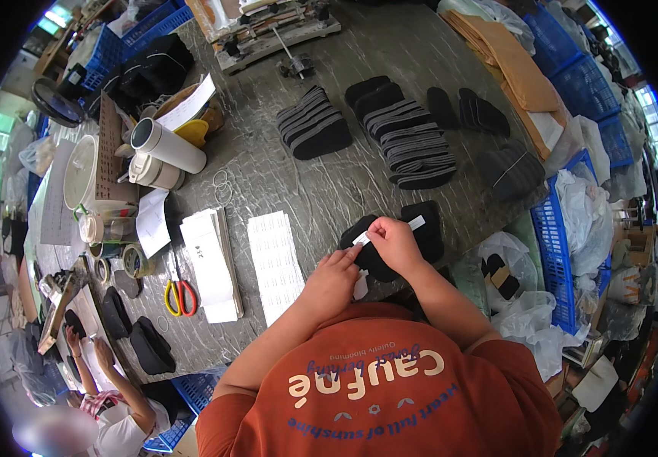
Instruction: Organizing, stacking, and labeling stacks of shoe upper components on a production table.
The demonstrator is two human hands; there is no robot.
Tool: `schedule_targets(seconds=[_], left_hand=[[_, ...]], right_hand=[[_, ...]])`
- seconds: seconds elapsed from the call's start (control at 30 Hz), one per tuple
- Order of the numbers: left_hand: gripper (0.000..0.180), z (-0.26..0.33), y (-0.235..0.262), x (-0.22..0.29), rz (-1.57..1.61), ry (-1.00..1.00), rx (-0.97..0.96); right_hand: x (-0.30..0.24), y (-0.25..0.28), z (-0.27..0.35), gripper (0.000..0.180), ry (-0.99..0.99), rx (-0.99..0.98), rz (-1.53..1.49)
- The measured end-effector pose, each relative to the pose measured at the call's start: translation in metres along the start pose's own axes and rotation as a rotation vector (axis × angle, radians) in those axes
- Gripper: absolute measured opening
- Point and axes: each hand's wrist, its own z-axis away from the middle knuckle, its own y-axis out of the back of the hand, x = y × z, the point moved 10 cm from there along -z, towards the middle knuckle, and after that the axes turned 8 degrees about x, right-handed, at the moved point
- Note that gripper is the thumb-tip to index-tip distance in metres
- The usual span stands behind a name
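My right hand [395, 242] pinches a small white label strip [361, 238] over a black insole [373, 259] lying at the near edge of the grey table [283, 175]. My left hand [333, 280] rests against the same insole and touches the strip's lower end. A second black insole [425, 228] lies just to the right, with another white label [416, 222] on it. A sheet of white labels [275, 263] lies to the left of my hands.
Rows of stacked black insoles [409, 141] fill the far middle of the table. Scissors [178, 293], tape rolls [137, 261], paper stacks [211, 263] and cups [167, 145] sit at left. Blue crates [553, 251] and plastic bags [588, 221] stand at right. Another person [115, 411] works at lower left.
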Motion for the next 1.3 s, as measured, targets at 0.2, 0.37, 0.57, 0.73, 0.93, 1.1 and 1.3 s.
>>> schedule_targets(seconds=[0.2,0.37,0.57,0.73,0.93,1.1,1.3], left_hand=[[0.015,-0.002,-0.007,0.001,-0.087,-0.028,-0.049],[0.017,-0.002,-0.007,0.001,-0.113,-0.028,-0.066],[0.015,0.002,-0.002,-0.002,0.017,0.022,-0.065],[0.011,0.007,-0.005,-0.012,0.065,0.022,-0.049],[0.008,0.002,0.002,-0.024,0.239,0.099,0.075],[0.010,-0.002,0.010,-0.025,0.311,0.169,0.107],[0.018,0.000,0.010,-0.031,0.163,0.310,0.042]], right_hand=[[0.009,0.004,0.000,0.012,-0.063,0.088,-0.020],[0.000,0.015,-0.003,0.018,0.038,0.194,0.185],[-0.002,0.017,-0.007,0.017,0.147,0.204,0.185],[0.019,0.026,-0.019,0.017,-0.014,0.070,0.042],[0.033,0.096,-0.023,0.016,-0.106,0.308,0.179],[-0.031,0.065,0.008,0.015,0.217,0.147,0.190],[-0.014,-0.009,0.036,0.008,-0.105,-0.232,-0.329]])
